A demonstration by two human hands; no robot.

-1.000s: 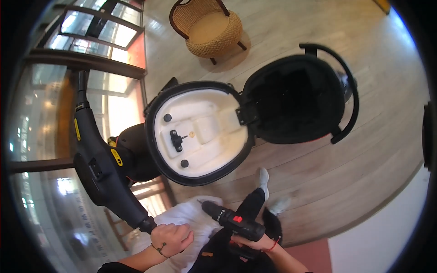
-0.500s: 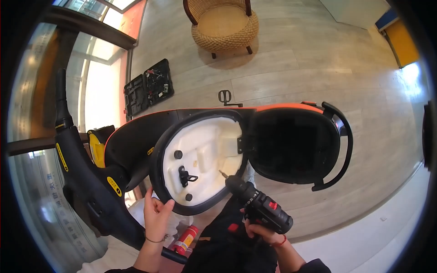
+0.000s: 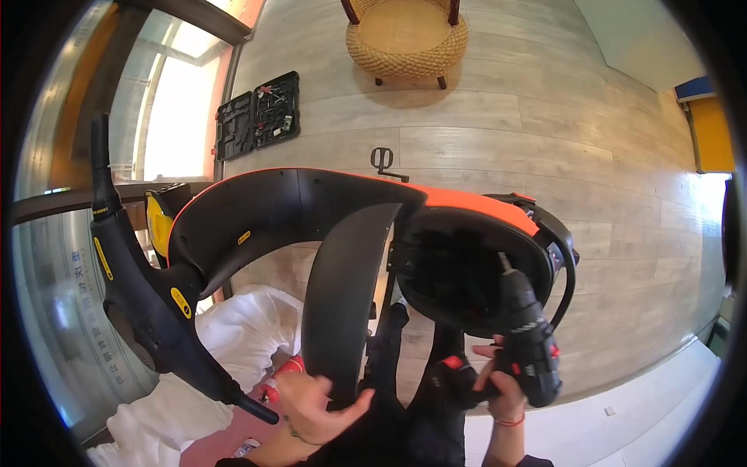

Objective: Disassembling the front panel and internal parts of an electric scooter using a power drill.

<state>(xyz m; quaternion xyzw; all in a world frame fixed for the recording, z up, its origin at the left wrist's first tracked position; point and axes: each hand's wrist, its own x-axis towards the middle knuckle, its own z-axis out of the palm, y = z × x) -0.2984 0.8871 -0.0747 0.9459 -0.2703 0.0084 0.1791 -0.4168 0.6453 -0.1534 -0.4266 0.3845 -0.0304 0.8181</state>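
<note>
In my right hand [image 3: 504, 393] is a black cordless drill [image 3: 529, 331] with red accents, my fingers closed around its grip. Its bit points away from me, over the dark seat opening [image 3: 459, 265] of a black and orange electric scooter [image 3: 299, 191]. Hinged at that opening, the scooter's seat [image 3: 342, 288] stands tilted up on edge, its smooth black top facing left and its pale underside mostly hidden. My left hand [image 3: 323, 409] is at the near end of the seat, slightly blurred, thumb and fingers apart. Whether it touches the seat, I cannot tell.
Handlebars [image 3: 148, 288] reach across the left side. White sheeting [image 3: 253, 323] and a red bottle-like object [image 3: 284, 377] lie below them. Beyond the scooter are an open black tool case [image 3: 261, 117], a pedal [image 3: 383, 159] and a wicker chair [image 3: 406, 50].
The seat has swung from lying open, pale underside up, to standing on edge. My left hand has moved right with it. The drill has moved right and now points more straight ahead.
</note>
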